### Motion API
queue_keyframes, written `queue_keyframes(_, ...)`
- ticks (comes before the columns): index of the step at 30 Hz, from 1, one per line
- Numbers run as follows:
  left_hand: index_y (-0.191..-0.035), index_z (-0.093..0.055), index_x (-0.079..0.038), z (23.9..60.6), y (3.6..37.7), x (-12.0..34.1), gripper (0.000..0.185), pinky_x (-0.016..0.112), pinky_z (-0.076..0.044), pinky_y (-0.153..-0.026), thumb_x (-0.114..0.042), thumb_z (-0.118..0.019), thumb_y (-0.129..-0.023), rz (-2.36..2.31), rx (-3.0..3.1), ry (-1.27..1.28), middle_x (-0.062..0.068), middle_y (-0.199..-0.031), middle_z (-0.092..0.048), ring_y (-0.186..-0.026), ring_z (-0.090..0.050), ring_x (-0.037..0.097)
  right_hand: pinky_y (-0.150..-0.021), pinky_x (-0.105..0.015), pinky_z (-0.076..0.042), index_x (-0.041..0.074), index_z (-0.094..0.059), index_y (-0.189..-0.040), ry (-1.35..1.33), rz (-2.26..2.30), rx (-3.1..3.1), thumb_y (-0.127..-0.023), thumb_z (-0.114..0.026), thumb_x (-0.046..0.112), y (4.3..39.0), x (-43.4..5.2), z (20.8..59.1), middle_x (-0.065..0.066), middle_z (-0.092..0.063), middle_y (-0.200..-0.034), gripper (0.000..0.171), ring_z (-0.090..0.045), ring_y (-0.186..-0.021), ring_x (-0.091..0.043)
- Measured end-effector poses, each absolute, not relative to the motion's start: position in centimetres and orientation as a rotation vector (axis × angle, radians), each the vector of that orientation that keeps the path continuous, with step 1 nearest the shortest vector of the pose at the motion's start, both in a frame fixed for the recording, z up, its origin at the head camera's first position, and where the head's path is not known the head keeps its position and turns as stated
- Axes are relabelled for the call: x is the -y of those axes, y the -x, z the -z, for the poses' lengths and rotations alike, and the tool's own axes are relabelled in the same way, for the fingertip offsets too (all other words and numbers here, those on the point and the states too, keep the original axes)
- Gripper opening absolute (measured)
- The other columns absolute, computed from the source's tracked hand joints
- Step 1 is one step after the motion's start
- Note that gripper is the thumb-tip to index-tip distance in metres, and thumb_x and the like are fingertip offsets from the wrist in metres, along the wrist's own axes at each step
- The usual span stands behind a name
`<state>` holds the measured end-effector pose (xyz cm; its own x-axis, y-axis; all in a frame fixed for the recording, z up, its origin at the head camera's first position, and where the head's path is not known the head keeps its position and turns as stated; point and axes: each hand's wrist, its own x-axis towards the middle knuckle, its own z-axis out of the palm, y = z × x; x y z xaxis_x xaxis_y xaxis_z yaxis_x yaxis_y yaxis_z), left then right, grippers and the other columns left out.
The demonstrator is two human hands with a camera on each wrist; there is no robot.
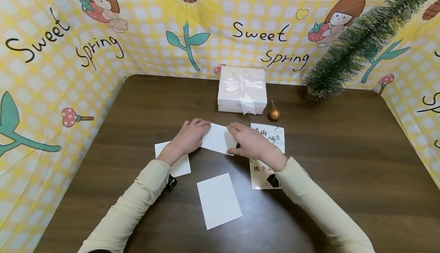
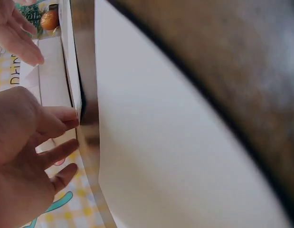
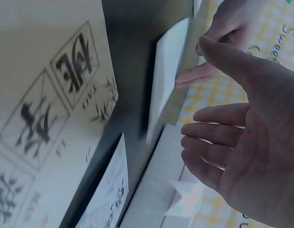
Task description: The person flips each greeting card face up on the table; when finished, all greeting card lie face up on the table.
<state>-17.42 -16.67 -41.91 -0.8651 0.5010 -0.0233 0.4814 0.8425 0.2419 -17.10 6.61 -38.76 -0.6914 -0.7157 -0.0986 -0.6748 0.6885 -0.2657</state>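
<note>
Near the middle of the head frame, our hands are apart, at opposite ends of a blank white card (image 1: 219, 138). Our left hand (image 1: 188, 135) seems to pinch its left end between thumb and finger; our right hand (image 1: 252, 140) reaches over the right end with straight fingers, and we cannot tell whether they touch the card. With such a one-sided hold, we judge the card could swivel or slip, and too tight a pinch could crease its corner. Our left wrist hangs over a second white card (image 1: 182, 166), left of center, and our right one over the printed card (image 1: 258, 165), right of center; lowering either sleeve could drag them askew. Reaching farther up the frame could nudge the ribboned box (image 1: 242, 96) or roll the round ornament (image 1: 274, 114) along the surface (image 1: 330, 142).
</note>
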Motion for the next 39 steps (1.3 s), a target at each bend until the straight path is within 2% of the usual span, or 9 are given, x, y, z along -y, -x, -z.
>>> queue_keyframes(7, -0.136, -0.054, -0.001, 41.5, 17.4, 16.5, 0.044, 0.056, -0.037, -0.095, 0.004, -0.048, -0.093, -0.302, -2.879, -0.768, 0.013, -0.144, -0.049, -0.132, -0.042, 0.036, -0.111, -0.045, -0.033, -0.013, -0.043, -0.138, 1.210, 0.127, -2.680, -0.088, -0.071, 0.042, 16.9, -5.5, 39.5, -0.031, -0.041, -0.144, 0.080, -0.038, -0.137, -0.041)
queue_keyframes(10, -0.137, -0.054, -0.001, 41.4, 17.4, 16.4, 0.044, 0.057, -0.036, -0.097, 0.004, -0.047, -0.093, -0.288, -2.868, -0.757, 0.013, -0.145, -0.049, -0.132, -0.042, 0.036, -0.107, -0.045, -0.039, -0.012, -0.051, -0.129, 1.265, 0.052, -2.689, -0.087, -0.071, 0.041, 16.8, -5.2, 39.7, -0.029, -0.051, -0.136, 0.070, -0.045, -0.132, -0.041)
queue_keyframes(15, -0.133, -0.057, -0.001, 41.1, 17.5, 16.0, 0.044, 0.056, -0.037, -0.096, 0.005, -0.046, -0.092, -0.247, -2.874, -0.769, 0.013, -0.142, -0.051, -0.131, -0.044, 0.036, -0.082, -0.041, -0.054, -0.003, -0.064, -0.100, 1.390, -0.024, -2.773, -0.090, -0.070, 0.028, 16.7, -5.2, 40.2, -0.016, -0.065, -0.103, 0.034, -0.065, -0.101, -0.031)
queue_keyframes(18, -0.132, -0.057, 0.000, 40.9, 17.5, 15.8, 0.042, 0.056, -0.038, -0.096, 0.005, -0.047, -0.091, -0.204, -2.872, -0.769, 0.014, -0.142, -0.052, -0.131, -0.044, 0.035, -0.071, -0.038, -0.055, 0.000, -0.065, -0.093, 1.423, -0.031, -2.802, -0.090, -0.069, 0.026, 16.6, -5.3, 40.2, -0.012, -0.065, -0.093, 0.026, -0.066, -0.084, -0.026)
queue_keyframes(20, -0.131, -0.058, 0.000, 40.9, 17.5, 15.6, 0.041, 0.056, -0.038, -0.097, 0.004, -0.049, -0.091, -0.176, -2.866, -0.756, 0.013, -0.142, -0.052, -0.131, -0.044, 0.035, -0.073, -0.038, -0.054, 0.000, -0.065, -0.095, 1.428, -0.041, -2.792, -0.090, -0.070, 0.030, 16.6, -5.4, 40.2, -0.012, -0.065, -0.094, 0.031, -0.066, -0.084, -0.026)
queue_keyframes(23, -0.131, -0.058, -0.001, 40.9, 17.5, 15.5, 0.040, 0.055, -0.038, -0.098, 0.003, -0.052, -0.092, -0.141, -2.862, -0.740, 0.013, -0.142, -0.052, -0.131, -0.044, 0.034, -0.082, -0.040, -0.053, -0.001, -0.063, -0.104, 1.415, -0.059, -2.755, -0.086, -0.072, 0.041, 16.6, -5.5, 39.9, -0.014, -0.064, -0.104, 0.046, -0.066, -0.094, -0.028)
queue_keyframes(26, -0.132, -0.057, -0.001, 40.8, 17.4, 15.4, 0.040, 0.055, -0.038, -0.098, 0.002, -0.052, -0.093, -0.128, -2.860, -0.728, 0.013, -0.143, -0.051, -0.131, -0.044, 0.034, -0.086, -0.040, -0.052, -0.002, -0.062, -0.108, 1.441, -0.090, -2.731, -0.084, -0.074, 0.042, 16.7, -5.7, 39.8, -0.015, -0.063, -0.108, 0.051, -0.065, -0.096, -0.029)
queue_keyframes(31, -0.133, -0.057, -0.001, 40.8, 17.4, 15.4, 0.040, 0.055, -0.038, -0.098, 0.001, -0.052, -0.093, -0.122, -2.863, -0.725, 0.013, -0.143, -0.051, -0.131, -0.045, 0.033, -0.078, -0.038, -0.053, 0.002, -0.062, -0.096, 1.593, -0.115, -2.701, -0.084, -0.075, 0.034, 16.9, -6.0, 39.9, -0.008, -0.062, -0.093, 0.037, -0.066, -0.082, -0.024)
queue_keyframes(39, -0.131, -0.058, -0.001, 41.1, 17.3, 15.6, 0.038, 0.054, -0.039, -0.097, 0.002, -0.050, -0.094, -0.106, -2.882, -0.739, 0.013, -0.141, -0.053, -0.130, -0.046, 0.033, -0.075, -0.038, -0.054, 0.003, -0.063, -0.094, 1.757, -0.121, -2.633, -0.090, -0.066, 0.017, 17.3, -6.6, 40.3, -0.006, -0.062, -0.089, 0.015, -0.067, -0.085, -0.024)
